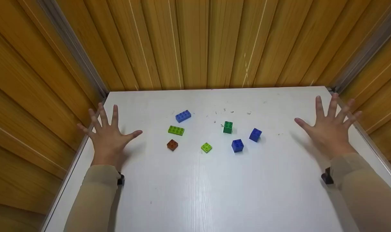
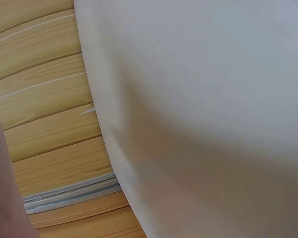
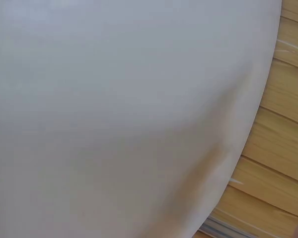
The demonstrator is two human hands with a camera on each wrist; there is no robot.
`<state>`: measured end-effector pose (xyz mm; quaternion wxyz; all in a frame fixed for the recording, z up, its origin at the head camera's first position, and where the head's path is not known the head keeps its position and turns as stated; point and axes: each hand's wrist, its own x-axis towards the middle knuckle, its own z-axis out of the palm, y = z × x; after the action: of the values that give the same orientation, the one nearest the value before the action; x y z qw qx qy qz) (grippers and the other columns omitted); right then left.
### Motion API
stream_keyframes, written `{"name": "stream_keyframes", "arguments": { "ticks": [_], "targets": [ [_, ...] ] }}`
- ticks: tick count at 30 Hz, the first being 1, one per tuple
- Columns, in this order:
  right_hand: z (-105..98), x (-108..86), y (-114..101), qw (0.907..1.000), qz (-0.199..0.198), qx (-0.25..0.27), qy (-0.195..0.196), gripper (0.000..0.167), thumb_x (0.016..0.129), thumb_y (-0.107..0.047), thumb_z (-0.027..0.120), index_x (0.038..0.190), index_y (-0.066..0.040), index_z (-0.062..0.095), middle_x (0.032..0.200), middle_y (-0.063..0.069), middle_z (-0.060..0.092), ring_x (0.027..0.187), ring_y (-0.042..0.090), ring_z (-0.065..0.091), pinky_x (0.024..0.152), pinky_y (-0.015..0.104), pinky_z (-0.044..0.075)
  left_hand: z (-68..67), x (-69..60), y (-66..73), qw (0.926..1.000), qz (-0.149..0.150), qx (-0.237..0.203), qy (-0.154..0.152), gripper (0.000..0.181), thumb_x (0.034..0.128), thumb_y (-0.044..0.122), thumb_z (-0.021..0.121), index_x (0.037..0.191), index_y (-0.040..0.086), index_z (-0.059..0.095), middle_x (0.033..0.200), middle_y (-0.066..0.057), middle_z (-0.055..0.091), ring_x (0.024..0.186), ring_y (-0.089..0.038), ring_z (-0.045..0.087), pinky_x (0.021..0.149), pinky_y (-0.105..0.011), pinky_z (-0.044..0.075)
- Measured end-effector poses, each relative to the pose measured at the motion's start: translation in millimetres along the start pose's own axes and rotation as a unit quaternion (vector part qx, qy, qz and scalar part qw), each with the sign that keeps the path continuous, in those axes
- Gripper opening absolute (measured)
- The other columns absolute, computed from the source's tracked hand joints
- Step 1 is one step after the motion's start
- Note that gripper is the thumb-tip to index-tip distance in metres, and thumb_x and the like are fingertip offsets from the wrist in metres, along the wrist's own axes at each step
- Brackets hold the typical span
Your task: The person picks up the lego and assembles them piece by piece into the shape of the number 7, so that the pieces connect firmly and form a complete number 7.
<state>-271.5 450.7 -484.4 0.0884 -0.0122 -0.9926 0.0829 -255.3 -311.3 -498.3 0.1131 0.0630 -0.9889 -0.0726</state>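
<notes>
My left hand is spread wide over the table's left side, holding nothing; the orange-brown brick and lime brick are the bricks nearest it. On the right, my other hand has its fingers splayed and holds nothing, with a blue brick closest. Between the hands also lie a light blue brick, a green brick, a second dark blue brick and a small lime brick. The left wrist view shows part of the hand at its left edge.
The white table fills the middle, with small dark marks near its back. Wood-patterned panels stand behind it and along both sides, with grey metal strips at the corners. Shadows fall on the tabletop in both wrist views.
</notes>
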Motion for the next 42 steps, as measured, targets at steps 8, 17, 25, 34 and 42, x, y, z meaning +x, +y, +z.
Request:
{"name": "stream_keyframes", "arguments": {
  "ticks": [8,17,25,34,42],
  "targets": [
    [-1,0.1,-12,0.9998,-0.004,0.003,0.017,0.120,0.101,-0.092,0.045,0.180,-0.026,-0.016,0.181,0.015,-0.043,0.157,0.055,-0.051,0.116,0.091,-0.032,-8.2,-1.1,5.8,0.9998,0.005,0.002,0.021,0.133,0.0840,0.108,0.041,0.183,0.031,-0.004,0.185,-0.006,-0.036,0.174,-0.048,-0.027,0.124,-0.086,-0.027],
    [2,-3.9,-20,0.9990,-0.019,0.021,0.033,0.121,0.102,-0.089,0.049,0.182,-0.021,-0.011,0.184,0.018,-0.036,0.168,0.055,-0.036,0.126,0.085,-0.027,-10.2,-3.2,14.0,0.9990,0.014,-0.021,0.038,0.129,0.0880,0.103,0.047,0.184,0.026,0.008,0.191,-0.011,-0.021,0.178,-0.044,-0.015,0.131,-0.085,-0.017],
    [3,-7.5,-27,0.9973,-0.023,0.059,0.037,0.119,0.103,-0.085,0.053,0.183,-0.021,-0.007,0.188,0.023,-0.025,0.171,0.058,-0.028,0.132,0.081,-0.023,-13.9,-4.5,24.1,0.9987,0.002,-0.043,0.027,0.134,0.0828,0.104,0.055,0.183,0.023,0.018,0.192,-0.018,0.002,0.177,-0.052,0.007,0.134,-0.086,-0.007],
    [3,-11.0,-48,0.9954,-0.024,0.092,0.013,0.130,0.095,-0.081,0.072,0.183,-0.024,-0.004,0.189,0.022,-0.018,0.173,0.060,-0.015,0.137,0.080,-0.012,-18.4,-9.8,39.4,0.9936,-0.016,-0.111,0.013,0.136,0.0773,0.094,0.078,0.180,0.019,0.031,0.190,-0.019,0.018,0.171,-0.053,0.026,0.135,-0.079,0.028],
    [-1,-13.2,-66,0.9845,-0.008,0.175,-0.005,0.131,0.090,-0.073,0.086,0.184,-0.030,0.007,0.193,0.011,-0.008,0.176,0.055,0.006,0.126,0.089,0.025,-21.3,-11.7,56.4,0.9878,-0.027,-0.154,-0.007,0.135,0.0772,0.093,0.080,0.179,0.018,0.034,0.188,-0.018,0.026,0.170,-0.052,0.030,0.131,-0.079,0.035]
  ]
}}
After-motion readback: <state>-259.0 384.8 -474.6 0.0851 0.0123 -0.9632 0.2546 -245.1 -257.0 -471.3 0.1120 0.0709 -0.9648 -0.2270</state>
